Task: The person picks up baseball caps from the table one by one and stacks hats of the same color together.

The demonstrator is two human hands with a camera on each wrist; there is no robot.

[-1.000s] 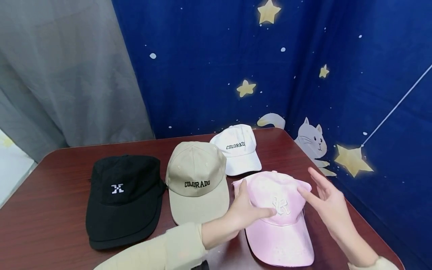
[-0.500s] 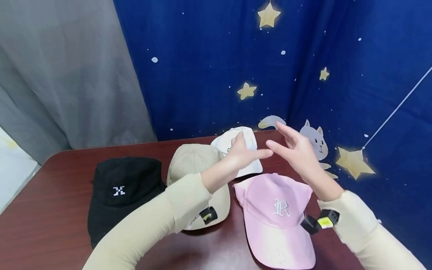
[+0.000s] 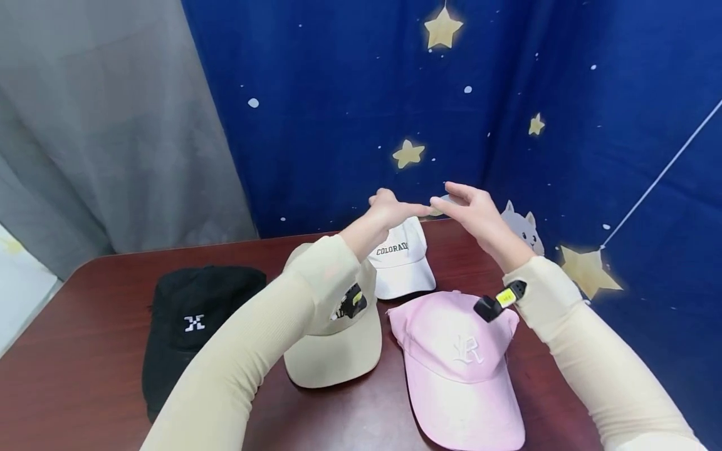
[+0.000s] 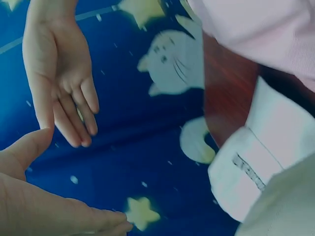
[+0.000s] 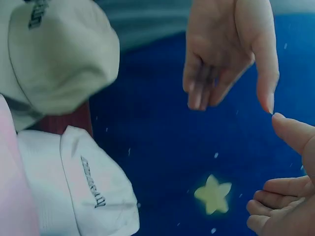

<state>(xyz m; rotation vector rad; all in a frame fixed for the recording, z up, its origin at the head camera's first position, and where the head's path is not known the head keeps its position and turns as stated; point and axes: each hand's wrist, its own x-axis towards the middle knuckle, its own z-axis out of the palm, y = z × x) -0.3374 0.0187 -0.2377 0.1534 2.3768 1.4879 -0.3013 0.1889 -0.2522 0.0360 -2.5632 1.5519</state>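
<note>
Both hands are raised in the air above the back of the table, with nothing in them. My left hand (image 3: 386,214) hovers over the white cap (image 3: 402,266), its fingers extended. To the right, my right hand (image 3: 474,213) is held up with its thumb pointing at the left one. In the wrist views the thumb tips meet or almost meet; whether they touch I cannot tell. Below the right forearm lies a pink cap (image 3: 457,369). The beige cap (image 3: 333,360) is partly covered by the left sleeve, as is the black cap (image 3: 186,322) at the left.
The caps rest on a dark red-brown table (image 3: 73,369). A blue curtain (image 3: 338,113) with stars hangs behind and along the right side. At the back left is a grey curtain (image 3: 113,125). Small black devices (image 3: 502,300) sit at the wrists.
Both hands have lifted away from the pink cap, moving up and toward the back, and their thumbs have come together. The caps stay where they were.
</note>
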